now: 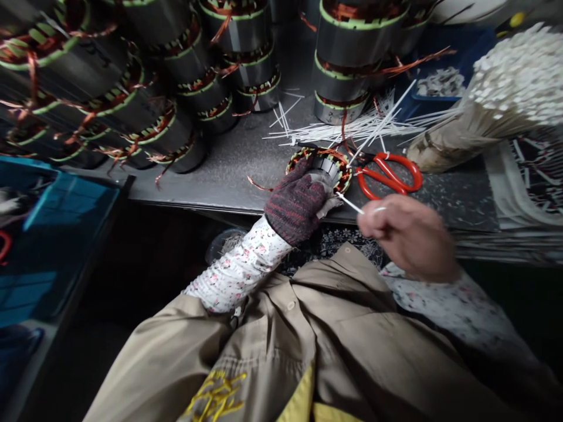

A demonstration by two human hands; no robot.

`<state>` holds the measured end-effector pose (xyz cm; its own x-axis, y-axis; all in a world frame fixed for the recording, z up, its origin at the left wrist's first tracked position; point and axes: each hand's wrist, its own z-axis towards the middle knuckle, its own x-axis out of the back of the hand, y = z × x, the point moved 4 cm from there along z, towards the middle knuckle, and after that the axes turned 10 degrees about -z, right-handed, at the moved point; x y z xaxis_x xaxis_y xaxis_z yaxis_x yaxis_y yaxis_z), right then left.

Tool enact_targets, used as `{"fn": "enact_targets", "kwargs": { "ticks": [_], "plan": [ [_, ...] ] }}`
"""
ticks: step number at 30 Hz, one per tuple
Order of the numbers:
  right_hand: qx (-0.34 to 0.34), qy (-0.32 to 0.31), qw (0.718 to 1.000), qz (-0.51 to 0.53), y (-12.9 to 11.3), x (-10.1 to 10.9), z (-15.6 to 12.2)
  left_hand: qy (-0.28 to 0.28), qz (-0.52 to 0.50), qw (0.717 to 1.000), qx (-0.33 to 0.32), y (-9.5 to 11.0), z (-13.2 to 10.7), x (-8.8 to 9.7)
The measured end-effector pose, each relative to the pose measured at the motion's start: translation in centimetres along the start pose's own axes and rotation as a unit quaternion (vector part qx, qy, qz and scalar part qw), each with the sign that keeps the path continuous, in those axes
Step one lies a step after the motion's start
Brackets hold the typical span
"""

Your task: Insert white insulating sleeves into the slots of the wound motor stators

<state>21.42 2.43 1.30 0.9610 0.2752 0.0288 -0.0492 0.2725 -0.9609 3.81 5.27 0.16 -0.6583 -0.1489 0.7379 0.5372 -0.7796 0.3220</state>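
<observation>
My left hand (295, 202), in a dark knitted glove with reddish stripes, is closed on the near side of a motor stator (328, 167) at the bench's front edge. The stator has copper windings and green-yellow insulation around its ring. My bare right hand (407, 234), slightly blurred, pinches a thin white cable tie (350, 203) that runs to the stator's near right rim. Another white cable tie (382, 123) slants up from the stator's right side. Red-handled scissors (389, 176) lie right beside the stator, their blades partly hidden.
Stacked stators (253, 76) stand at the back and left, with another stack (347, 76) behind my work. Loose white ties (325, 133) lie on the bench (229, 155). A thick bundle of ties (466, 117) and a blue bin (433, 105) are right; a teal crate (65, 217) is left.
</observation>
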Motion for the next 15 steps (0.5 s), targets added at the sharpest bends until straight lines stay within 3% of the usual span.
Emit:
{"fn": "enact_targets", "kwargs": {
  "ticks": [5, 7, 9, 13, 15],
  "plan": [
    [0.036, 0.106, 0.993, -0.045, 0.3, 0.0, 4.2, -0.026, 0.049, 0.998, 0.028, 1.0, 0.0, -1.9],
    [0.013, 0.112, 0.984, -0.137, 1.4, -0.6, 6.4, -0.037, 0.05, 0.998, 0.033, 1.6, 0.0, -2.4],
    [0.032, 0.14, 0.962, -0.233, 2.0, -1.0, 7.1, -0.046, 0.034, 0.998, 0.018, 2.1, 0.0, -2.1],
    [0.205, 0.291, 0.868, -0.345, 0.8, -0.8, 3.2, -0.065, 0.055, 0.996, -0.023, 1.7, 0.2, 1.1],
    [0.237, 0.248, 0.855, -0.389, 1.2, -1.1, 1.2, -0.109, 0.048, 0.992, -0.049, 0.9, 0.6, 2.7]
  ]
}}
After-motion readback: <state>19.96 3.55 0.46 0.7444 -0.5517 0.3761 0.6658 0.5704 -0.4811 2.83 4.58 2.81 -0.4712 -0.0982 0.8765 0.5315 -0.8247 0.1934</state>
